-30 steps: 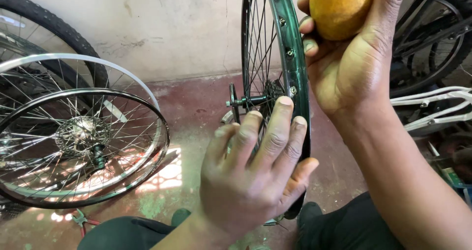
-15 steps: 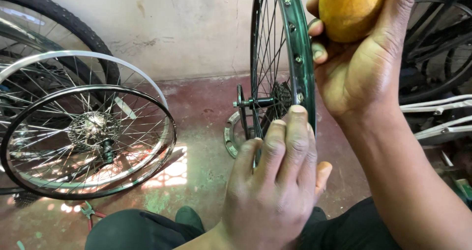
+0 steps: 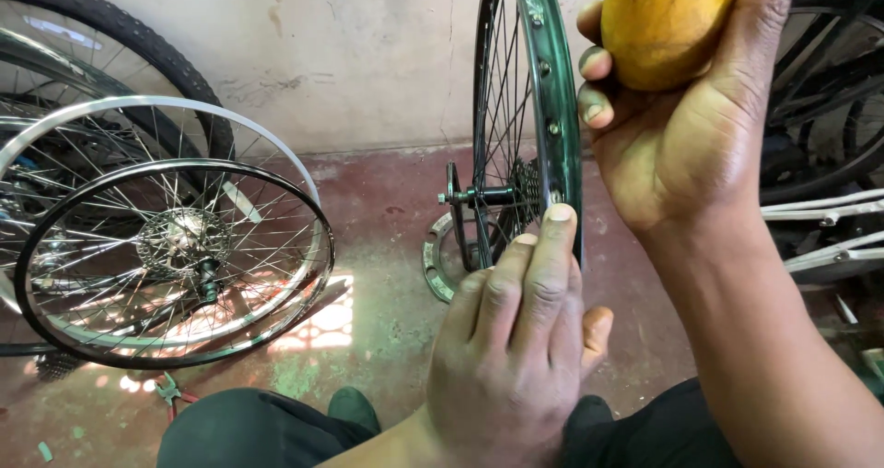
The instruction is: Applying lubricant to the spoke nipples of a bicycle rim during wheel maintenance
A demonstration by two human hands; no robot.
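left hand point(image 3: 516, 339) lower on one green wheel point(image 3: 543, 109)

The upright wheel point(image 3: 529, 127) stands on edge on the floor point(image 3: 387, 201), in front of the wall point(image 3: 368, 54). The left hand point(image 3: 516, 339) lies against the near part of its rim; the right hand point(image 3: 681, 127) sits just right of the rim, holding the rounded object point(image 3: 668, 22). A toothed ring point(image 3: 435, 265) lies flat on the floor at the wheel's base. Left of it, stacked wheels point(image 3: 175, 256) lean (overlapping one another). Pliers point(image 3: 170, 394) lie on the floor before them. More wheels point(image 3: 829, 91) stand at right.
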